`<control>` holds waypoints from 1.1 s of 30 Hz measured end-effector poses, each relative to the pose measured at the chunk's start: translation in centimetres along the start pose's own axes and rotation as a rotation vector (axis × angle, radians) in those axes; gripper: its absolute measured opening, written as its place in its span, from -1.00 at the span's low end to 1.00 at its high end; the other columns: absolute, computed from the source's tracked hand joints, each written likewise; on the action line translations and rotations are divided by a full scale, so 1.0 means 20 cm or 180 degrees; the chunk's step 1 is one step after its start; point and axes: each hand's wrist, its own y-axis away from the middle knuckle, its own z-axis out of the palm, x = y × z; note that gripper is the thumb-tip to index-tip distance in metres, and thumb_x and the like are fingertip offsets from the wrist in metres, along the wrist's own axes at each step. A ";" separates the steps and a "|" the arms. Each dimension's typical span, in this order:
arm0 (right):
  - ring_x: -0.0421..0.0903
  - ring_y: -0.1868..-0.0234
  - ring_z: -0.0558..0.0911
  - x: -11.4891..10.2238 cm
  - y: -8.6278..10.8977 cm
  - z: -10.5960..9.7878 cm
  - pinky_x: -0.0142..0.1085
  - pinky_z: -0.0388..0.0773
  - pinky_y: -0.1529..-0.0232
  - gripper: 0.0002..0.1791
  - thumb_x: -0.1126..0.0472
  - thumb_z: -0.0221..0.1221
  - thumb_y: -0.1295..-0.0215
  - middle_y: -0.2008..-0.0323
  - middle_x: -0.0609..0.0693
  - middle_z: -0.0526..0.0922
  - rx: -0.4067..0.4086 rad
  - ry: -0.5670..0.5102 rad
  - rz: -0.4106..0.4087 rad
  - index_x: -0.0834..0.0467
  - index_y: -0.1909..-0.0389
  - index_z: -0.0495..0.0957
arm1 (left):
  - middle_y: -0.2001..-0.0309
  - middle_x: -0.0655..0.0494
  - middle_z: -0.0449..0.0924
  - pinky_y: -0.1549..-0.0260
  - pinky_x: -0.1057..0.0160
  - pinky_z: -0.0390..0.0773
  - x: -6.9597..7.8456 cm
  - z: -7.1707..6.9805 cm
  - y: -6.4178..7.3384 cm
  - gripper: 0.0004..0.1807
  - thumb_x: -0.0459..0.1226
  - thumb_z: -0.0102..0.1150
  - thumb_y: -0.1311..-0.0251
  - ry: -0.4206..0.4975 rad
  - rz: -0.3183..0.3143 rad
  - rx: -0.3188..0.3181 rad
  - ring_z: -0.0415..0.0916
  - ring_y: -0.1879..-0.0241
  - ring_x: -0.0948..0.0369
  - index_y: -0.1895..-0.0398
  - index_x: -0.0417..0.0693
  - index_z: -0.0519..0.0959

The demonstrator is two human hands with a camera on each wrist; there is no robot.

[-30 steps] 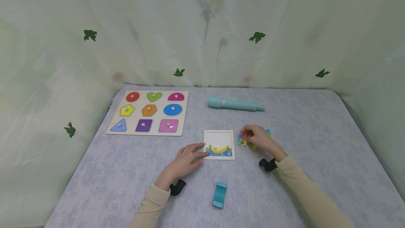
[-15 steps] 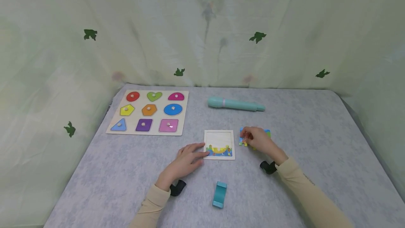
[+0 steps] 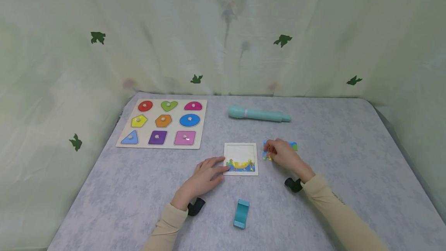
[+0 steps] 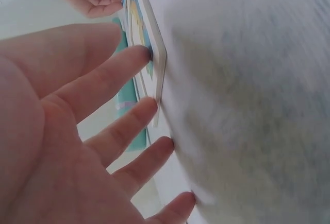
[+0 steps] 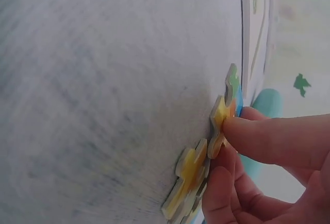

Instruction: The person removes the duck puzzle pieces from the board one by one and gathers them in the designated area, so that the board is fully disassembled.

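Observation:
A small white-framed jigsaw tray (image 3: 242, 145) lies mid-table, with a strip of joined yellow and blue pieces along its near side. My left hand (image 3: 205, 175) rests at the tray's left edge, its fingers spread and nearly straight; in the left wrist view the index fingertip touches the frame's corner. To the right of the tray, my right hand (image 3: 283, 153) pinches a jigsaw piece (image 5: 220, 116) between thumb and fingers, low over the table. More jigsaw pieces (image 5: 190, 175) lie against it, partly hidden under the hand.
At the back left lies a shape puzzle board (image 3: 203, 127) with knobbed coloured shapes. Behind the tray is a long teal tube-like object (image 3: 259, 114). A teal curved bracket (image 3: 241, 214) lies near the front. Printed cloth walls (image 3: 167, 49) stand around the table.
My right fingers have shifted slightly on the jigsaw pieces, and a yellow piece that showed below the hand is now covered. My left hand and the tray hold still.

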 end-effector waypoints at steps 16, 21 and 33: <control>-0.11 0.34 0.46 -0.13 0.02 0.07 -0.26 0.46 0.26 -0.78 0.50 0.22 -0.06 0.37 -0.03 0.54 -0.0169 -0.0431 -0.0684 0.24 0.26 0.56 | -0.30 0.05 0.30 -0.14 -0.15 0.13 0.10 0.03 -0.07 -0.60 -0.24 0.06 -0.36 -0.0156 0.0435 -0.0177 0.10 -0.31 0.02 -0.24 -0.04 0.49; -0.12 0.33 0.46 -0.18 0.03 0.10 -0.28 0.45 0.26 -0.76 0.52 0.23 -0.06 0.35 -0.01 0.52 -0.0316 -0.0458 -0.0650 0.24 0.24 0.55 | -0.30 0.10 0.33 -0.02 -0.06 0.18 0.12 0.04 -0.09 -0.61 -0.22 0.04 -0.37 -0.0298 0.0461 -0.0269 0.14 -0.28 0.05 -0.24 -0.04 0.50; -0.13 0.39 0.40 -0.20 0.04 0.14 -0.29 0.40 0.38 -0.70 0.51 0.21 -0.08 0.38 0.01 0.47 -0.0355 -0.0594 -0.0421 0.21 0.16 0.52 | -0.29 0.14 0.35 -0.06 -0.18 0.10 0.13 0.06 -0.09 -0.61 -0.19 0.07 -0.37 -0.0447 0.0377 -0.0218 0.13 -0.31 0.03 -0.23 0.01 0.52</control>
